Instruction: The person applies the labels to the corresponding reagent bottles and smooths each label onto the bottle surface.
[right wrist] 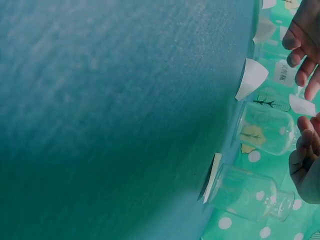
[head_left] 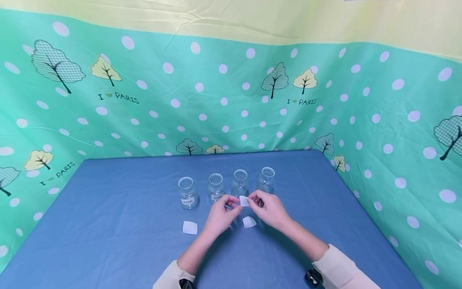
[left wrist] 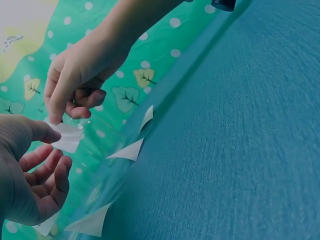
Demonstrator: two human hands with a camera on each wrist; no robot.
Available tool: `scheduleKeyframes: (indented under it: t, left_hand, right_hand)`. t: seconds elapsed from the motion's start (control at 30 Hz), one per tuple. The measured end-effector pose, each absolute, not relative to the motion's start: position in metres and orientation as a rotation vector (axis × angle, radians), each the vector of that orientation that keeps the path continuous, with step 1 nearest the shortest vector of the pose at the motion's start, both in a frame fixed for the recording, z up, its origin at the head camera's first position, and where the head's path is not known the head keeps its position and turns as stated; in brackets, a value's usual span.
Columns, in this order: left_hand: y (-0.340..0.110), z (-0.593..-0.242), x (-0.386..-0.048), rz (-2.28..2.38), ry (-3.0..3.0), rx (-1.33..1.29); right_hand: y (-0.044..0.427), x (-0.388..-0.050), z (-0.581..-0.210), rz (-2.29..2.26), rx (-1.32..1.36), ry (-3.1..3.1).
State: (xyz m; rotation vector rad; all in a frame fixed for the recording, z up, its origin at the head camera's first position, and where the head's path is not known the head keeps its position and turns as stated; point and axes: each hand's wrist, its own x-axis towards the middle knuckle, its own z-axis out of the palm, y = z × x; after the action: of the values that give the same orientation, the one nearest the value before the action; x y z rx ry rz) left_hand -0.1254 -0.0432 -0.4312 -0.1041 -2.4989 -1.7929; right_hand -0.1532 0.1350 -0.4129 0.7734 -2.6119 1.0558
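A small white paper piece (head_left: pixel 244 201) is held up between both hands, in front of the third glass jar (head_left: pixel 240 180) from the left. The left hand (head_left: pixel 221 216) has its thumb at the paper's left edge, other fingers loosely bent; in the left wrist view that thumb lies on the paper (left wrist: pixel 69 137). The right hand (head_left: pixel 270 208) pinches the paper's right side between thumb and fingertips. Two jars at the left, the outer (head_left: pixel 188 194) and its neighbour (head_left: pixel 215 188), carry white printed labels. The rightmost jar (head_left: pixel 266 179) stands behind the right hand.
White paper squares lie on the blue cloth nearer the person, one at the left (head_left: pixel 189 227) and one below the hands (head_left: pixel 249 222). The right wrist view shows another paper (right wrist: pixel 212 177) beside the end jar. A green dotted curtain (head_left: pixel 223 100) hangs behind the table.
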Motion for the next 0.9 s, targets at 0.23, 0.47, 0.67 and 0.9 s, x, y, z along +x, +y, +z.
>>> scheduleKeyframes:
  t: [0.23, 0.47, 0.67, 0.9]
  left_hand:
    - [-0.043, -0.4297, -0.1253, -1.928, -2.414, -0.086]
    - [-0.0429, -0.4309, -0.1274, -2.098, -2.335, -0.021]
    - [-0.0434, -0.4279, -0.1276, -2.12, -2.315, 0.01]
    - [-0.0442, -0.4298, -0.1296, -2.106, -2.276, 0.04]
  right_hand:
    - [0.134, -0.1533, -0.4173, 0.87, 0.943, -2.476]
    - [0.1332, -0.1536, -0.4201, 0.717, 1.106, -2.353]
    - [0.1303, -0.155, -0.421, 0.63, 1.176, -2.273]
    - [0.1277, -0.1548, -0.4204, 0.52, 1.21, -2.2]
